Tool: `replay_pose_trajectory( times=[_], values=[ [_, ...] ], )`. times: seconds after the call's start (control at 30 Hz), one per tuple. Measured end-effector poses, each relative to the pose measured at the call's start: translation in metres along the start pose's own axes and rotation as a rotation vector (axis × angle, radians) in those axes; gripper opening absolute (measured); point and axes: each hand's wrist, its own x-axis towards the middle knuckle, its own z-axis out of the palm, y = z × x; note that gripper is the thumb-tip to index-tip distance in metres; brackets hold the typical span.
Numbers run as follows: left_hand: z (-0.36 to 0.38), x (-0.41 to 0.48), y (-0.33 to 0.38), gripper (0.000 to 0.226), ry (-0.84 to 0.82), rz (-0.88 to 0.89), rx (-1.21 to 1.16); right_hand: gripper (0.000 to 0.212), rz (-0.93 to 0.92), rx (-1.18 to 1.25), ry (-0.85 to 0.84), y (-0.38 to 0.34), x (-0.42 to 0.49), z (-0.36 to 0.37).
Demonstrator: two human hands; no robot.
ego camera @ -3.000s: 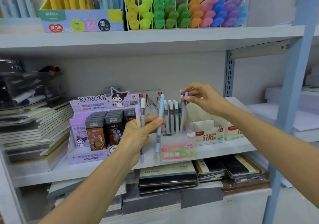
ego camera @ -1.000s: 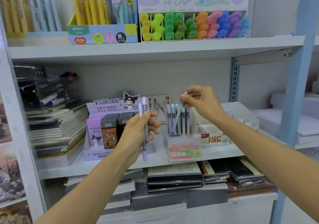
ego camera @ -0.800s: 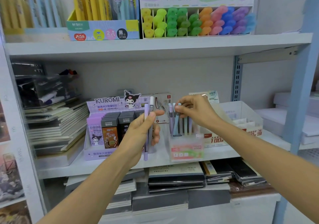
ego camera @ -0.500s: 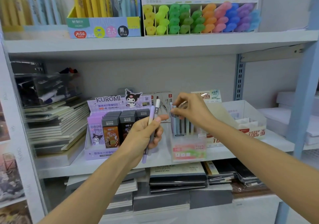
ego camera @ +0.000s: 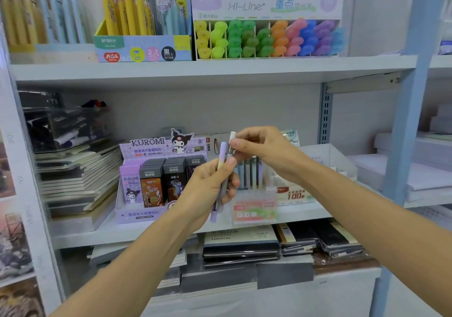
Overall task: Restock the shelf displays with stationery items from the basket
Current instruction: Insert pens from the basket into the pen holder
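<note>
My left hand [ego camera: 208, 189] holds two upright pencils in front of the middle shelf: a lilac pencil [ego camera: 221, 155] and a grey pencil with a white top [ego camera: 231, 138]. My right hand [ego camera: 264, 148] pinches the upper part of the grey pencil with thumb and forefinger. Just behind my hands stands a clear pencil display box [ego camera: 255, 210] with a pink and green label, holding several pastel pencils upright. The basket is not in view.
A purple Kuromi lead display [ego camera: 144, 182] stands to the left of the box, a white carton [ego camera: 327, 160] to its right. Stacked notebooks [ego camera: 78, 177] fill the shelf's left end. Highlighters [ego camera: 266, 38] and pens [ego camera: 137, 16] line the shelf above; notebooks [ego camera: 242, 245] lie below.
My right hand has left the pencils in the display box and moved left to pinch the grey pencil held in my left hand. Earlier it set a blue pencil into the box.
</note>
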Motion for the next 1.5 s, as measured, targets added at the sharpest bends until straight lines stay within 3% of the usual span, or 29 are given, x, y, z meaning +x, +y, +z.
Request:
replay_pose_trajectory(
  times=[0.13, 0.27, 0.37, 0.63, 0.97, 1.1, 1.33, 1.43, 1.5],
  values=[
    [0.007, -0.003, 0.009, 0.037, 0.000, 0.007, 0.075, 0.014, -0.062, 0.054, 0.041, -0.016, -0.005, -0.013],
    [0.006, -0.005, 0.014, 0.032, 0.110, -0.116, 0.132, 0.012, -0.108, 0.076, 0.302, -0.027, -0.005, -0.036],
    [0.006, -0.005, 0.016, 0.021, 0.170, -0.195, 0.006, 0.016, -0.097, -0.044, 0.400, -0.020, -0.007, -0.051],
    [-0.006, -0.008, 0.009, 0.020, 0.146, -0.053, 0.107, 0.009, 0.042, -0.274, 0.288, 0.032, -0.005, -0.034],
    [-0.019, -0.003, -0.003, 0.024, 0.105, -0.139, -0.071, 0.004, 0.010, -0.396, 0.150, 0.057, 0.008, -0.022],
    [-0.024, -0.003, -0.007, 0.021, 0.101, -0.154, -0.064, 0.016, -0.019, -0.389, 0.170, 0.058, 0.014, -0.018],
    [-0.028, -0.003, -0.009, 0.026, 0.089, -0.161, -0.062, 0.011, -0.043, -0.612, 0.265, 0.064, 0.021, -0.010],
    [-0.026, -0.003, -0.009, 0.024, 0.101, -0.162, -0.047, 0.021, -0.065, -0.399, 0.301, 0.050, 0.017, -0.011],
    [-0.023, -0.003, -0.008, 0.024, 0.107, -0.164, -0.035, 0.025, -0.058, -0.149, 0.182, 0.036, 0.013, -0.013]
  ],
)
